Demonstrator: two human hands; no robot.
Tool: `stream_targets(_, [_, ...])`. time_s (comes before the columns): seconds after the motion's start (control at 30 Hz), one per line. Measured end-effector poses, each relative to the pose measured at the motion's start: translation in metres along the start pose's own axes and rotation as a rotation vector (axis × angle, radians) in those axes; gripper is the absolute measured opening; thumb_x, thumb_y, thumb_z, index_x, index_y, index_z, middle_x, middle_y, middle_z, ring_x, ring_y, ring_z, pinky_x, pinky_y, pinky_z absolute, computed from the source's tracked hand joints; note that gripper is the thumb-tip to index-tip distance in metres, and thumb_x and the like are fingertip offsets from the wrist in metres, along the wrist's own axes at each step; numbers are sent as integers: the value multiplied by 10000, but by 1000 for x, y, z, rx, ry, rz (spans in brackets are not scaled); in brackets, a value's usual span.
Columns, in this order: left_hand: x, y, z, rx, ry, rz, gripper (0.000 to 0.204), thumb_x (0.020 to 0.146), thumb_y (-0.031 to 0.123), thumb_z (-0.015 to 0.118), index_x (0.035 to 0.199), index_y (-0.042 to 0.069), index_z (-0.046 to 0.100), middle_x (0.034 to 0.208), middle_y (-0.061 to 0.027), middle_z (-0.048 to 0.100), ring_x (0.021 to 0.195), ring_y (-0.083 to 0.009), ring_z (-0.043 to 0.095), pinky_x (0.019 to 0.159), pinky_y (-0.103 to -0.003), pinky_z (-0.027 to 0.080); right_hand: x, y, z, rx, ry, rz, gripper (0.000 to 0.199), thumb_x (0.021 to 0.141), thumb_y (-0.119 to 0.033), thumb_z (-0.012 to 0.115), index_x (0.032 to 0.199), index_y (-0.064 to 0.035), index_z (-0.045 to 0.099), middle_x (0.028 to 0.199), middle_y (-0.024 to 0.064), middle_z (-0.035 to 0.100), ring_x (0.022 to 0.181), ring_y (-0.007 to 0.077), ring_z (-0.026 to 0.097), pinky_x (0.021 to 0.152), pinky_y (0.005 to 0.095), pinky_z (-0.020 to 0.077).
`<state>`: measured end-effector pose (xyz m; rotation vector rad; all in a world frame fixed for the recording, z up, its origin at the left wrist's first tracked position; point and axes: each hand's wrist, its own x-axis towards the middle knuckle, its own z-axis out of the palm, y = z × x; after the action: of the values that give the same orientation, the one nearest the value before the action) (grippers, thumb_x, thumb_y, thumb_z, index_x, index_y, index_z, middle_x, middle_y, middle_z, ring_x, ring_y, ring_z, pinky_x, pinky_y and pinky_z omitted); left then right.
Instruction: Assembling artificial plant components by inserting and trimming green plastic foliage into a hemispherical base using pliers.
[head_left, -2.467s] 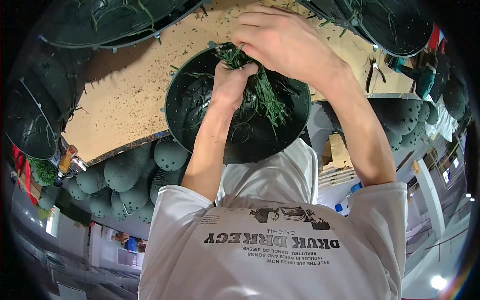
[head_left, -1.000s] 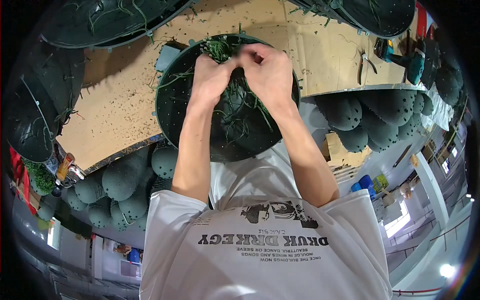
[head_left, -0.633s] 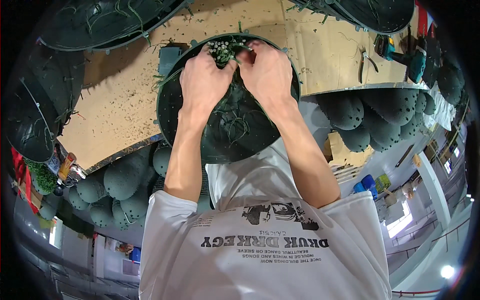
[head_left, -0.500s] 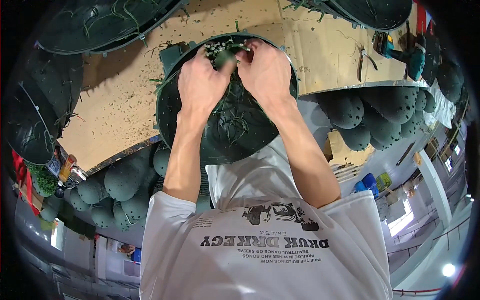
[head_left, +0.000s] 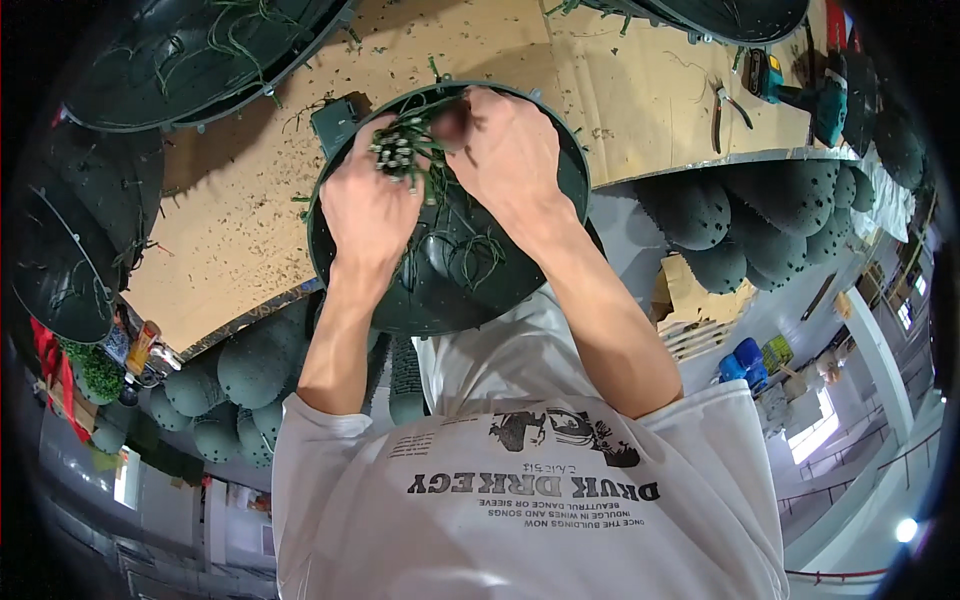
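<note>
My left hand [head_left: 370, 205] is closed around a bundle of thin green stems [head_left: 394, 152], whose pale ends point toward me. Against the bundle's right side, my right hand [head_left: 508, 150] has its fingers curled in; the fingertips are smeared by motion, and what they grip does not show clearly. Both hands are over a dark green, bowl-shaped shell [head_left: 420, 300] with small holes, which tilts between the table edge and my lap. Several loose green strands [head_left: 470, 258] lie tangled inside it.
Small scraps litter the cardboard-covered table [head_left: 225, 225]. Larger dark shells [head_left: 190, 60] stand at the far left. Pliers [head_left: 727, 112] and a teal cordless drill [head_left: 832, 112] lie at the far right. Dark, studded domes [head_left: 775, 205] are stacked below the table edge.
The bundle has moved left and nearer to me, with its pale ends turned more into view. My left hand has come nearer too; the bowl-shaped shell sits slightly farther left in view.
</note>
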<state>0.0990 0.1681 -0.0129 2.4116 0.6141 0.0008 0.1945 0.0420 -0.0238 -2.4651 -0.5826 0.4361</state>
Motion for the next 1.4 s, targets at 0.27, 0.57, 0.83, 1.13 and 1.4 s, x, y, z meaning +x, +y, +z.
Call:
stream_targets(0.27, [-15, -8, 7, -148, 273, 141, 313, 866, 78, 832, 1132, -24, 703, 891, -138, 784, 806, -140, 755, 754, -243, 572, -3, -11, -2, -20, -64, 16, 162, 832, -163, 709, 794, -15, 655, 694, 156, 678, 674, 343, 698, 593, 437, 566])
stream_targets(0.57, [0, -14, -5, -171, 266, -49, 340, 844, 238, 870, 981, -28, 708, 789, -81, 772, 718, -158, 757, 695, -285, 588, -16, -25, 0, 238, -43, -201, 270, 802, -117, 722, 1051, -26, 672, 899, 130, 678, 869, 313, 708, 717, 419, 584])
stream_targets(0.83, [-9, -2, -18, -228, 221, -175, 371, 842, 203, 856, 1101, -11, 697, 896, -109, 771, 785, -161, 749, 722, -302, 584, -19, -40, 21, 195, -105, -96, 474, 794, -170, 783, 1209, -40, 595, 909, 141, 655, 874, 345, 702, 683, 406, 577])
stream_targets(1.13, [-80, 5, -9, -564, 338, -327, 440, 934, -76, 673, 1348, -42, 530, 1255, -126, 612, 946, -160, 653, 834, -275, 548, -2, -36, 22, 505, -180, 147, 339, 729, -260, 829, 987, -49, 761, 926, 201, 749, 866, 377, 727, 747, 436, 588])
stream_targets(1.4, [-52, 15, 37, -382, 445, -395, 350, 870, -39, 711, 1215, -3, 668, 1105, -134, 651, 826, -212, 658, 762, -325, 554, 14, -40, 7, 168, -288, -55, 268, 826, -299, 828, 913, -48, 789, 812, 69, 778, 726, 196, 745, 685, 314, 556])
